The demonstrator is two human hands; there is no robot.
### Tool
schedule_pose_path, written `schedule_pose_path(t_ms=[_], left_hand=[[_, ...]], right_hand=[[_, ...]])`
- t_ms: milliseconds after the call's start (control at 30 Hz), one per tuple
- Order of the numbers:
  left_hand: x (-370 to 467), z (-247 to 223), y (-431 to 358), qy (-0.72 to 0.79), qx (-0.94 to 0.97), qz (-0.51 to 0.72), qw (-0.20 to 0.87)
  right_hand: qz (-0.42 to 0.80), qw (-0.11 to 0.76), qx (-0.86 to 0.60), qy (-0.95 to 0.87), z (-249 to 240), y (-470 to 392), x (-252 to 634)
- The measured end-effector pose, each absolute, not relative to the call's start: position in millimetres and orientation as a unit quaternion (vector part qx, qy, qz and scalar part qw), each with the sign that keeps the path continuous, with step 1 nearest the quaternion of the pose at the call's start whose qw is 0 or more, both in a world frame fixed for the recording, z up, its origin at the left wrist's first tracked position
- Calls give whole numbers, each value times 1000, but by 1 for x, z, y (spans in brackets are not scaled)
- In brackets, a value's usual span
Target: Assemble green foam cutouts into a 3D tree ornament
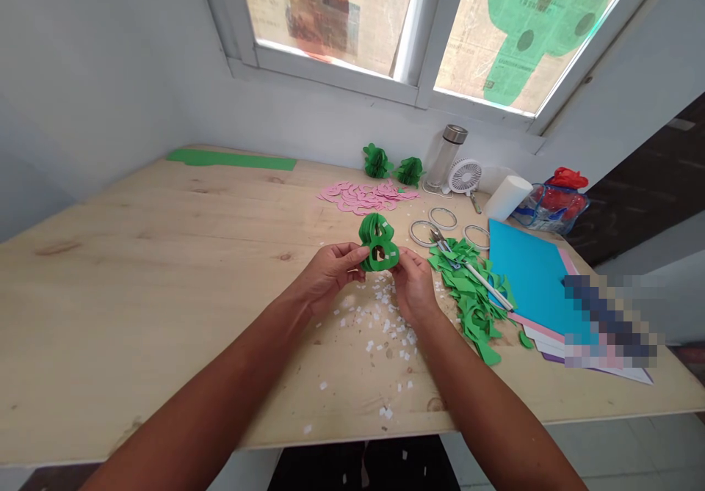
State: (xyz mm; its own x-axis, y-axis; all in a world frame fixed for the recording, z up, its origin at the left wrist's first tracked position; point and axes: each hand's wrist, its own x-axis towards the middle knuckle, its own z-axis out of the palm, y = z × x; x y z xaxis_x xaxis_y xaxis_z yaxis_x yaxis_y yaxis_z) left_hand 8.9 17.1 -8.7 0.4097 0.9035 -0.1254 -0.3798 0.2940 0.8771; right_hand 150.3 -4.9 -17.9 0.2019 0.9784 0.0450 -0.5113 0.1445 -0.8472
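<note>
A layered green paper cutout with rounded lobes and openings is held up between both hands over the wooden table. My left hand pinches its left side with thumb and fingers. At its lower right edge, my right hand grips it with closed fingers. Small white squares cling to the cutout's front. Many more white paper bits lie scattered on the table beneath and between the hands.
Green scraps with scissors and a white pen lie right, beside tape rolls and blue paper. Behind are pink cutouts, two green paper pieces, a bottle, and a fan.
</note>
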Motion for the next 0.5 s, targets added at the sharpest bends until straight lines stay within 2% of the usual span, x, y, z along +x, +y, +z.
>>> schedule_pose_path(t_ms=[367,500], left_hand=[[11,-5,15,371,476,440,665],[12,-5,14,396,506,447,623]], right_hand=[[519,664,-405,-355,-24,-4,153],[480,621,-457,-417,-27,-6,153]])
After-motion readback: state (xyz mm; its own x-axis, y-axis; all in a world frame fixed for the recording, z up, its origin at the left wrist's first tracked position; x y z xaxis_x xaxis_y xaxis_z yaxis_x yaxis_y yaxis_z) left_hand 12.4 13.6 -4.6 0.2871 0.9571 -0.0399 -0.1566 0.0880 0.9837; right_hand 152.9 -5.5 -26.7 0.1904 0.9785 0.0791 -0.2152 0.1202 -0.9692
